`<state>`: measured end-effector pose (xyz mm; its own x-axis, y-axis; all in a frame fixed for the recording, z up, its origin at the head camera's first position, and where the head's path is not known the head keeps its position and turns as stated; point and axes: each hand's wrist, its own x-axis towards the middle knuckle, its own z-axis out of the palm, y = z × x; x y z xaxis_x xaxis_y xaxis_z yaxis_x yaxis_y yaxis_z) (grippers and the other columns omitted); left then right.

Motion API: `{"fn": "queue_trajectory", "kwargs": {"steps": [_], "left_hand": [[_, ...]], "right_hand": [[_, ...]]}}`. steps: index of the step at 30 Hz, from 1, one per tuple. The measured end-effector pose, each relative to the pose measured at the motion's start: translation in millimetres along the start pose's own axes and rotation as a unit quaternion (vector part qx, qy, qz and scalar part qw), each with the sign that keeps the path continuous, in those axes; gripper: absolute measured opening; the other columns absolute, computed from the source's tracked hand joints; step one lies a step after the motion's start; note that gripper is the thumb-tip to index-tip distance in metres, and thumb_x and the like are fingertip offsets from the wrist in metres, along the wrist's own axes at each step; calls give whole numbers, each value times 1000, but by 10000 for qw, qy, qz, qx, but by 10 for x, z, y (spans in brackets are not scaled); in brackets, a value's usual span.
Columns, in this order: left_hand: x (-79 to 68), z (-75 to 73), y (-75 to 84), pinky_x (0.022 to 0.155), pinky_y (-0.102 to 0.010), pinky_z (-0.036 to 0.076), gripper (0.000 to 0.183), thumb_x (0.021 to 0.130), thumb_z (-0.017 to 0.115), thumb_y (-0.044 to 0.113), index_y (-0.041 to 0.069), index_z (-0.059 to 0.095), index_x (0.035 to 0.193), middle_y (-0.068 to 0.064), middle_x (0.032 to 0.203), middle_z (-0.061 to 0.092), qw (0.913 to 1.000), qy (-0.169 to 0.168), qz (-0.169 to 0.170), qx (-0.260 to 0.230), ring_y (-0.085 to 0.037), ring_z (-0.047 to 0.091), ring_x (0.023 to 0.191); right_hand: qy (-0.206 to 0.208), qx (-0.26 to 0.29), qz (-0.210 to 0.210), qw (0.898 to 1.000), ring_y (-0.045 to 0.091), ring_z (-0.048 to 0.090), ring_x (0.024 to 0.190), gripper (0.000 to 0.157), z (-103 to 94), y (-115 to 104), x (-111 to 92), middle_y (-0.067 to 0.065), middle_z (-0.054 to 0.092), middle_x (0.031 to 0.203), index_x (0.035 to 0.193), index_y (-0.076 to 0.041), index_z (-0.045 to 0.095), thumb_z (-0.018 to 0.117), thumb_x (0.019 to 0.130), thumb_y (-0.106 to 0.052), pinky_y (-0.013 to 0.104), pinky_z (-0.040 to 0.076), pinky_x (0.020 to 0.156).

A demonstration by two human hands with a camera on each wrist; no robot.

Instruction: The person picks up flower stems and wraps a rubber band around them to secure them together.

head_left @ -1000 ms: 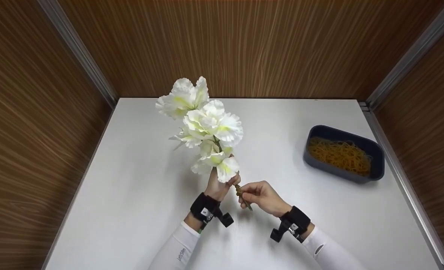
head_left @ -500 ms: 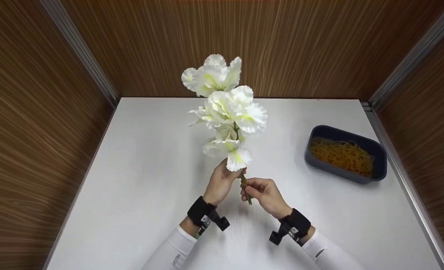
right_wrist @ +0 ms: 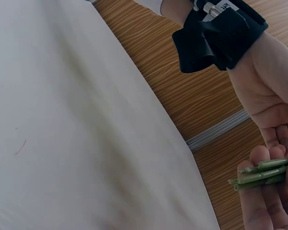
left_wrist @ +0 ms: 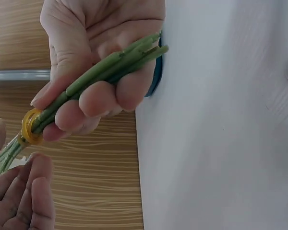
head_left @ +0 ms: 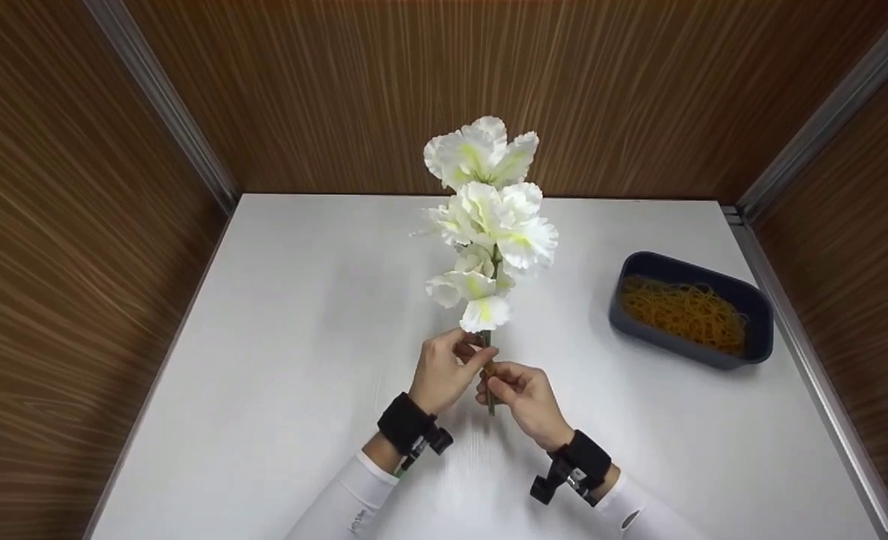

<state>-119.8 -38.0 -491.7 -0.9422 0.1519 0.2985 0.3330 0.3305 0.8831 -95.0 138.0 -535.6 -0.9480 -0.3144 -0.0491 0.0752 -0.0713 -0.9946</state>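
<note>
In the head view a bunch of white flowers (head_left: 489, 225) with yellow-green centres stands nearly upright, its green stems (left_wrist: 110, 67) toward me. Yellow rubber bands (left_wrist: 31, 127) circle the stems in the left wrist view. My right hand (head_left: 534, 401) pinches the stems below the bands, thumb on one side and fingers beneath, with cut ends poking out past the fingers. My left hand (head_left: 440, 375) is just above, its thumb extended by the stems. In the left wrist view the left fingers (left_wrist: 19, 196) lie loosely apart from the thumb, beside the banded part.
A dark blue tub (head_left: 661, 346) with many yellow rubber bands (head_left: 684, 315) stands on the white table (head_left: 279, 375) at the right. Wood-grain panels (head_left: 384, 90) with metal edge strips enclose the back and sides. Each wrist wears a black strap with a small camera.
The flowers have swung right and from left-leaning to nearly upright. My left hand has loosened from around the stems, its thumb now stretched toward the band. My right hand keeps its pinch.
</note>
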Motion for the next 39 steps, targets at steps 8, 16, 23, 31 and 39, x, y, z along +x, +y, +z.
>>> {"fn": "queue_trajectory", "kwargs": {"steps": [8, 16, 23, 31, 39], "left_hand": [[42, 24, 20, 64, -20, 57, 16, 92, 82, 16, 2, 76, 88, -10, 78, 79, 9997, 217, -120, -70, -17, 73, 65], [85, -36, 8, 65, -19, 57, 17, 93, 81, 14, -1, 77, 96, -13, 84, 79, 9992, 195, -315, -155, -9, 69, 68], [159, -107, -67, 62, -18, 55, 18, 92, 80, 13, -3, 77, 99, -14, 85, 79, 9966, 133, -742, -333, -4, 65, 65], [239, -106, -249, 60, -19, 57, 18, 93, 78, 12, -3, 76, 102, -15, 88, 78, 9885, -236, -1419, -476, -5, 68, 64], [281, -10, -479, 57, -18, 54, 16, 92, 79, 11, -4, 76, 96, -14, 85, 77, 9824, -433, -1805, -217, -3, 63, 60]], "right_hand": [[92, -70, -94, 9999, 9, 77, 82, 34, 2, 5, 9, -4, 78, 94, 123, 26, 58, 62, 102, -1, 28, 65, 79], [-150, -693, -208, 9973, 5, 77, 89, 33, -102, -65, 36, 24, 78, 109, 124, 19, 64, 64, 104, -7, 29, 65, 83], [394, -2460, -818, 9650, 7, 76, 92, 26, -370, -244, 74, 19, 80, 110, 123, 1, 74, 70, 101, -13, 24, 62, 80], [1097, -4392, -1304, 8821, 29, 73, 109, 38, -622, -311, 89, 11, 76, 121, 130, -6, 71, 78, 96, -21, 51, 60, 92], [926, -5203, -1185, 8406, 39, 68, 124, 56, -671, -195, 43, 18, 68, 137, 139, -5, 65, 80, 94, -34, 56, 57, 99]]}}
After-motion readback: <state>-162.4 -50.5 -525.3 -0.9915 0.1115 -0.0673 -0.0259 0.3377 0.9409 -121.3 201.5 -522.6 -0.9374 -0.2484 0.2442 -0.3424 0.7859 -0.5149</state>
